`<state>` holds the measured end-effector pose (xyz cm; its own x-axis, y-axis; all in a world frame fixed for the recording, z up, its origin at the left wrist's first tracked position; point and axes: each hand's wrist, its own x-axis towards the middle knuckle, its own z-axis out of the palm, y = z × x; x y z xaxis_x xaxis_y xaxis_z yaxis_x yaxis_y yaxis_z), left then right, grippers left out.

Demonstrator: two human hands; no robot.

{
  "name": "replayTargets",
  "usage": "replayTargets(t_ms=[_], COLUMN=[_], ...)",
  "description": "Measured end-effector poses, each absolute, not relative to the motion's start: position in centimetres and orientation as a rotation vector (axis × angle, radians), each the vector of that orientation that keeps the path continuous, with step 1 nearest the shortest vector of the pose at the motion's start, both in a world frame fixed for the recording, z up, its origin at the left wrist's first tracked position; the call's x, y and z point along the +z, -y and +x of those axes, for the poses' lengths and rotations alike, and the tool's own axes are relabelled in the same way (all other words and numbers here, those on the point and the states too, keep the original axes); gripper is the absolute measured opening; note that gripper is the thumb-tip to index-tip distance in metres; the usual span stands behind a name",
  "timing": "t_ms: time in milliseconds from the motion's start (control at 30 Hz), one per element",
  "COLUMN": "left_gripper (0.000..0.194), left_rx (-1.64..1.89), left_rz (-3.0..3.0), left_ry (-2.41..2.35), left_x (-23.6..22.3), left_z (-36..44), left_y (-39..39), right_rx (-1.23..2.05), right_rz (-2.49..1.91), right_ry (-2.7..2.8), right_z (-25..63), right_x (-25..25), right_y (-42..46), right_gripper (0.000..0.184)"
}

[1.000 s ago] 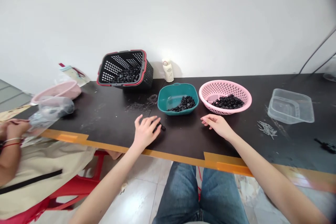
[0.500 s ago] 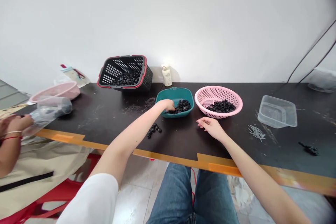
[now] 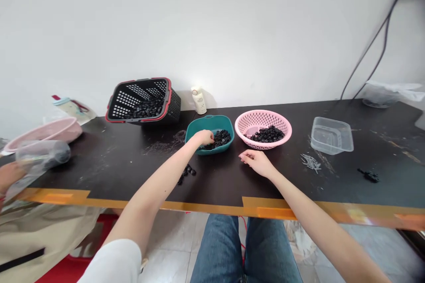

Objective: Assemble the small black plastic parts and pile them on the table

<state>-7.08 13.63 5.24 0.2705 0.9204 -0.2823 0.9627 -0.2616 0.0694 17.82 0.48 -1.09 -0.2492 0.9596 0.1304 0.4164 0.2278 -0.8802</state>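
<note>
My left hand [image 3: 203, 138] reaches into a teal plastic bowl [image 3: 209, 123], its fingertips at the edge of a heap of small black ring-shaped parts [image 3: 219, 139]. Whether those fingers grip any parts, I cannot tell. A few loose black parts [image 3: 186, 174] lie on the tabletop below my left forearm. My right hand [image 3: 256, 163] rests on the black table [image 3: 109, 172], fingers loose and holding nothing, just in front of a pink perforated basket [image 3: 262, 119] that contains more black parts.
A tilted black-and-red basket [image 3: 142, 101] holds black parts at the back, beside a small white bottle [image 3: 198, 101]. To the right are a clear plastic tray [image 3: 331, 136], thin metal pins [image 3: 311, 162] and a black part [image 3: 368, 175]. At far left, a co-worker's hand [image 3: 9, 174] holds a clear plastic bag [image 3: 41, 154].
My left hand has moved from the tabletop into the teal bowl, and loose black parts now lie where it was. The view has turned slightly right, shifting everything left.
</note>
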Motion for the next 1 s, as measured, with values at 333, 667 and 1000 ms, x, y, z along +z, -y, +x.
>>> replayTargets(t_ms=[333,667,1000], left_gripper=[0.016,0.013,0.03], left_rx=[-0.176,-0.098,0.769], left_rz=[2.308,2.29,2.168], left_ry=[-1.75,-1.784,-1.107], left_x=[4.7,6.2,9.1], left_z=[-6.8,-6.5,-1.5], left_y=[-14.5,-14.3,-3.4], right_rx=[0.873,0.469,0.538], right_rz=[-1.304,-2.139,-2.261], right_ry=[1.843,1.827,1.831], right_z=[18.1,34.9,37.3], right_x=[0.5,3.0,0.3], right_y=[0.0,1.1,-0.5], right_gripper=[0.022,0.015,0.012])
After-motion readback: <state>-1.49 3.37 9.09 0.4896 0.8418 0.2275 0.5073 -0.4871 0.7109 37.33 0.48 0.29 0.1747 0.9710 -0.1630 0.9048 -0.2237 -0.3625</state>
